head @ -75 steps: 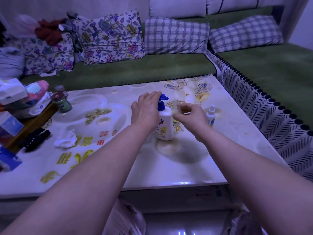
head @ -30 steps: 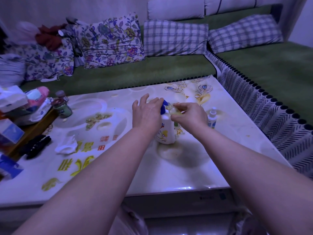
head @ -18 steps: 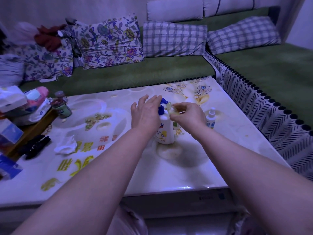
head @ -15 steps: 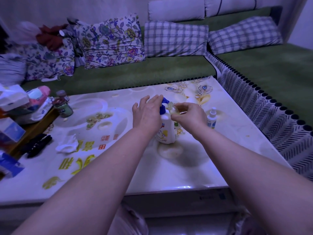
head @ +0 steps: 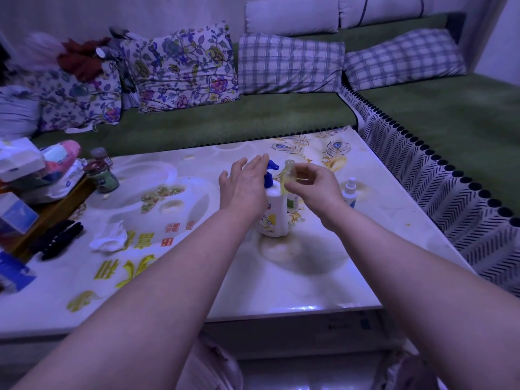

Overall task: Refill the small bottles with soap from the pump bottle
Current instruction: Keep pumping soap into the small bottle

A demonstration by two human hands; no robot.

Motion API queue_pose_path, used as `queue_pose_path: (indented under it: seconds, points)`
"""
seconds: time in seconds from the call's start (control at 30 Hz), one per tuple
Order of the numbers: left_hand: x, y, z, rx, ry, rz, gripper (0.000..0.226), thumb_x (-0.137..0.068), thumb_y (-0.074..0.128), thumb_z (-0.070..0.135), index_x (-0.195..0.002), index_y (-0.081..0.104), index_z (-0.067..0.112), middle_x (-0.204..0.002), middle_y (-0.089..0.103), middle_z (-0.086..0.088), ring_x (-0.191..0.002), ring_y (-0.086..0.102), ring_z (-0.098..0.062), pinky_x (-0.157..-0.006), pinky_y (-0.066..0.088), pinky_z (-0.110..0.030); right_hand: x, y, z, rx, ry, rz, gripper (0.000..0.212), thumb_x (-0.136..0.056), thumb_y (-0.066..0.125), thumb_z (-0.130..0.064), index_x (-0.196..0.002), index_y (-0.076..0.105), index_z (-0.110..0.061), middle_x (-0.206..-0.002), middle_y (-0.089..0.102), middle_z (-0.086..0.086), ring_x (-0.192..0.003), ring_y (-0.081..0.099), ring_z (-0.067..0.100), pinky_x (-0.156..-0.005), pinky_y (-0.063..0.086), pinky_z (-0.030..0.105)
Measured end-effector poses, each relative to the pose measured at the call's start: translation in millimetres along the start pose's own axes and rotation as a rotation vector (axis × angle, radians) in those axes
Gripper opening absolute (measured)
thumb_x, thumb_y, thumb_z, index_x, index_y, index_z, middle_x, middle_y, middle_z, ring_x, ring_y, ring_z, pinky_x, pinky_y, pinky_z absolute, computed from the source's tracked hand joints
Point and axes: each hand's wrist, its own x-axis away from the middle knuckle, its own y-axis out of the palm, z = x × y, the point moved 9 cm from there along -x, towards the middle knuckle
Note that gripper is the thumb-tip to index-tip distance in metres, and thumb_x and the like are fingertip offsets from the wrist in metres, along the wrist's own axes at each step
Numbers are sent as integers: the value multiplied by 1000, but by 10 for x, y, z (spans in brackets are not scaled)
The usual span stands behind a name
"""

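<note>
Pinches small bottle [head: 287, 175] in right hand [head: 315, 190] by pump bottle [head: 274, 218] spout for filling; poises left hand [head: 243, 187], fingers [head: 254, 166] straight and empty, above.

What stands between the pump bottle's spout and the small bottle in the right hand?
Nothing visible does. The right hand pinches the small bottle just right of the blue spout, with no object in the gap. The left hand lies over the top of the pump bottle, outside that gap.

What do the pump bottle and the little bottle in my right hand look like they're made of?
Pump bottle: likely opaque white plastic, smooth, with a printed label and blue pump head. Small bottle: probably clear plastic, possibly glass; it looks see-through with a yellowish tint.
</note>
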Motion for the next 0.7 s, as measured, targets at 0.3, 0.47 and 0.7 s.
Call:
queue_pose_path:
  seconds: [0.3,0.47,0.7]
  points:
    - [5,13,0,14,-12,-15,77,-83,57,5,-147,20,26,-152,29,9,-142,17,-21,-111,23,-46,10,27,84,-150,55,-76,54,-88,66,-2,-136,47,-18,-114,65,4,-96,63,18,-73,49,25]
    - [4,24,-10,21,-23,-30,79,-82,56,3,-148,19,26,-153,27,9,-143,15,-20,-112,22,-47,-2,34,100,-170,61,-82,50,-90,62,0,-135,48,-16,-111,65,2,-96,62,18,-72,48,24]
    - [4,14,-14,29,-20,-23,80,-79,56,-1,-146,22,26,-152,30,8,-143,15,-21,-111,23,-48,21,53,116,-176,82,-105,45,-94,57,1,-134,47,-16,-111,62,0,-92,59,13,-64,44,18]
